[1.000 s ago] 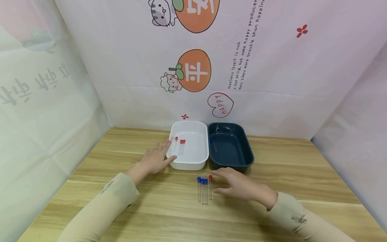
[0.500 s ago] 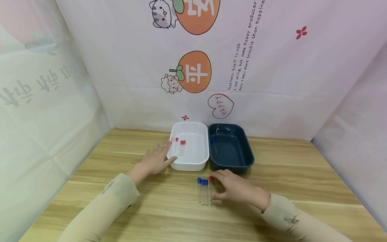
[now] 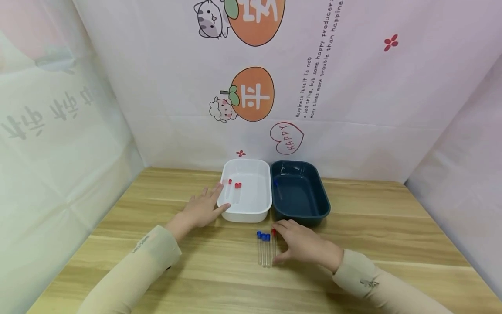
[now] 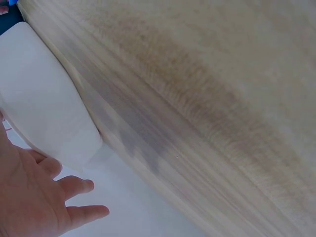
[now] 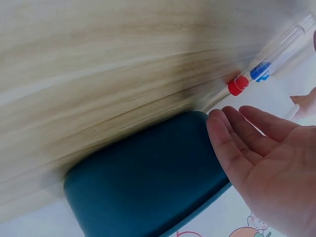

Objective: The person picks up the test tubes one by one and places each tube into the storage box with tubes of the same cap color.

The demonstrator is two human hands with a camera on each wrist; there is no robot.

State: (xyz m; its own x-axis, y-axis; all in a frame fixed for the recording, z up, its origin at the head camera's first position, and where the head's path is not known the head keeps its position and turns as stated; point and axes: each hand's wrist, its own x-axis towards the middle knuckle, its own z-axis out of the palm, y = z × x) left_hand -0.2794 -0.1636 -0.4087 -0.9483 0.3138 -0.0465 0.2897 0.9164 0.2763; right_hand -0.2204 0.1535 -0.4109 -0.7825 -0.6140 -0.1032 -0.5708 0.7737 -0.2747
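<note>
My left hand (image 3: 201,209) rests at the near left side of the white bin (image 3: 245,217), fingers spread and straight at its rim. Inside that bin lie several red-capped clear tubes (image 3: 237,186). My right hand (image 3: 302,242) reaches over a red-capped test tube (image 3: 273,233) on the table, fingertips near the cap and thumb near the lower end. In the right wrist view, its gently bent fingers show a gap from the red cap (image 5: 238,85). Just left of this tube, several blue-capped test tubes (image 3: 264,250) lie side by side.
A dark blue-green bin (image 3: 302,216) stands against the white bin's right side, with a blue-capped tube (image 3: 276,183) inside. Behind both bins hangs a printed white cloth (image 3: 345,144). The wooden table (image 3: 219,279) stretches out in front.
My right hand has moved left, its thumb now closer to the red-capped tube's lower end. The left hand stays by the white bin.
</note>
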